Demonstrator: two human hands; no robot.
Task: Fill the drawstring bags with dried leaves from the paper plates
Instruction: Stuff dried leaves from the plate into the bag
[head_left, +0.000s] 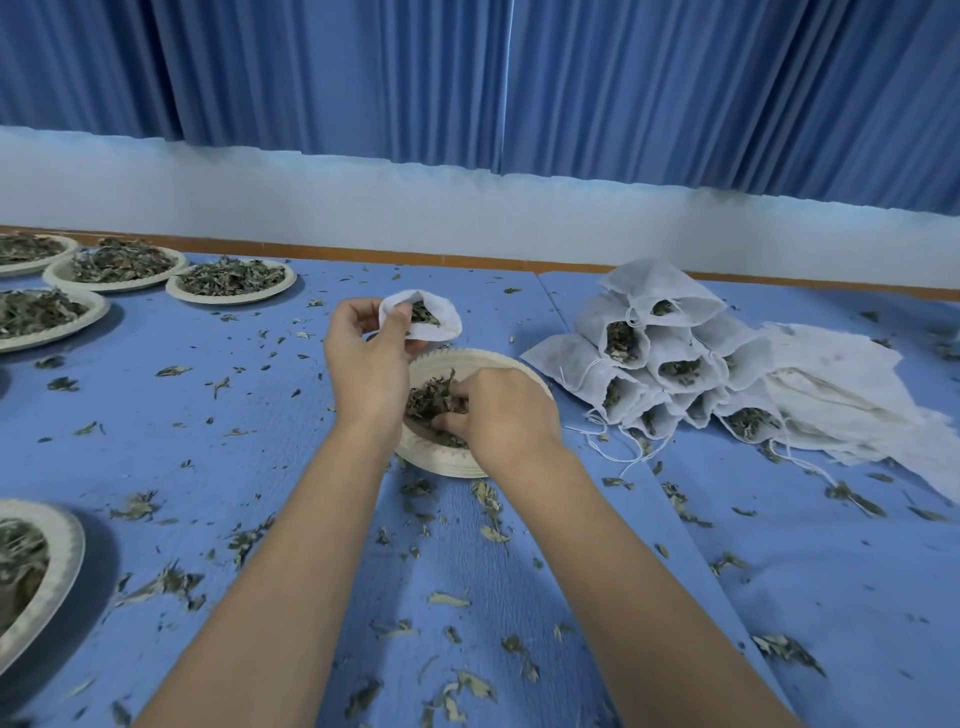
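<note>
The left hand (363, 358) held the drawstring bag (431, 319) just beyond the paper plate (452, 465), thumb and fingers clamped on its rim so the mouth gaped, some leaf already inside. The right hand (498, 410) was down in the plate, fingers curled round a clump of dried leaves (428, 402).

To do this well, I'd say: take a modest pinch, lift it straight across, keep the mouth wide and close over the plate. The blue tablecloth (260, 467) already carried plenty of spilled crumbs.

- One bag was in hand.
- One plate was being worked.
- Five loaded plates (231, 280) sat to the left, four far and one near.
- The filled bags (660, 358) were stacked on the right. At least eight mouths showed leaf, but I couldn't get an exact count.
- One flat stack of empty bags (841, 395) lay beside them, number unreadable.
</note>
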